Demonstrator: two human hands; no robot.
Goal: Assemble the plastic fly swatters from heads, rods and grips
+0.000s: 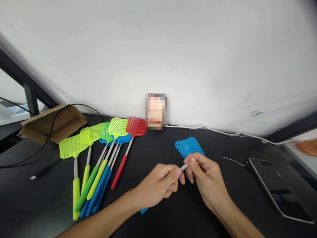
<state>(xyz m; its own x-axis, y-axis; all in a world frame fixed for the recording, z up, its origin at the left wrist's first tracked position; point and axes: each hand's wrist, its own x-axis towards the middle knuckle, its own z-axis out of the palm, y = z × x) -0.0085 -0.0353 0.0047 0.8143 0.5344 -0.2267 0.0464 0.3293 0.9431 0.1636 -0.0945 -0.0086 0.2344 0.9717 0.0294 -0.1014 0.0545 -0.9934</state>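
Both hands are shut on the same piece, close tog.: L hand point(158, 186) pinches the metal shaft point(183, 167) betw. thumb & fingers, R hand point(206, 175) pinches it a bit further up, w/ only a short bit of bare metal showing betw. them. The blue swatter head point(189, 145) sticks out just beyond R fingers, approx. mid-scene over the tabletop point(168, 221); the join is hidden, so can't tell how it's seated. A blue tip point(144, 210) shows below L wrist, prob. the handle end. To do this well, I'd say: grip w/ thumb pads near the metal, not on the mesh; line both hands up along the shaft's axis; apply force straight & slow, no bending, as thin tube prob. kinks easily. Smooth metal may slip, so firm pinch, esp. R. Mind elbow room: the pile of swatters point(118, 127) lies near L forearm, & the phone point(274, 188) w/ thin white cable point(232, 159) sits to R.
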